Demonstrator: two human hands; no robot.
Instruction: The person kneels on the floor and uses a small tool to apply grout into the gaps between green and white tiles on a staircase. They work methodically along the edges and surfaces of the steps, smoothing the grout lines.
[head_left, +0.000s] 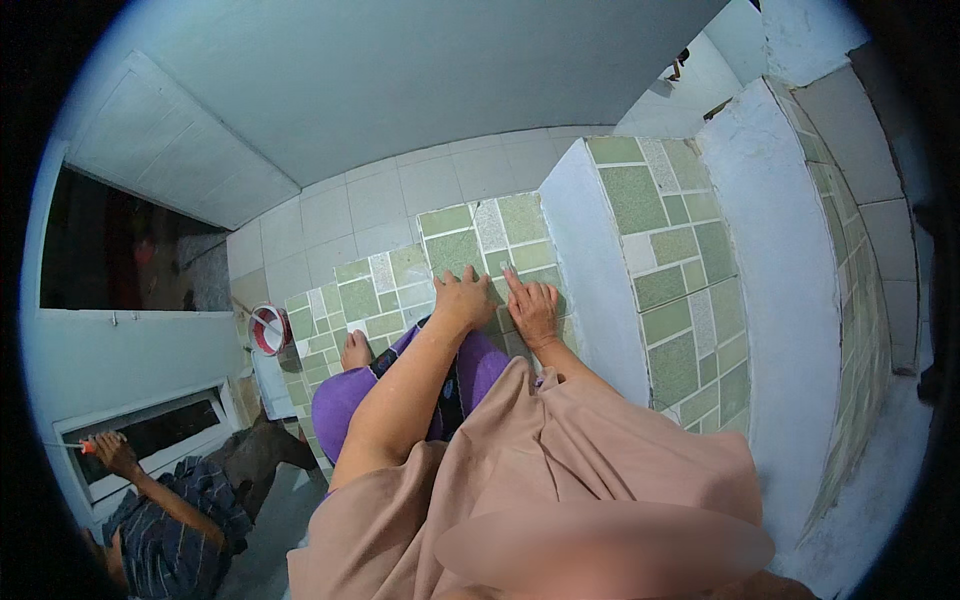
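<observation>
My left hand (462,297) rests on the step covered in mixed green and speckled tiles (444,226), its fingers spread and slightly bent. Just right of it, my right hand (532,308) touches the same step, index finger stretched toward a small pale mark I cannot make out, other fingers loosely bent. Neither hand visibly holds anything. My bare foot (356,350) and purple clothing with a dark patterned band (450,370) are below and left of my hands.
Higher tiled steps (665,340) rise to my right. Beyond is a pale tiled floor (372,200). A red-and-white bucket (268,330) with a stick stands left, near a doorway (130,250). At lower left, another person (175,525) holds an orange-handled tool (88,446) by a window.
</observation>
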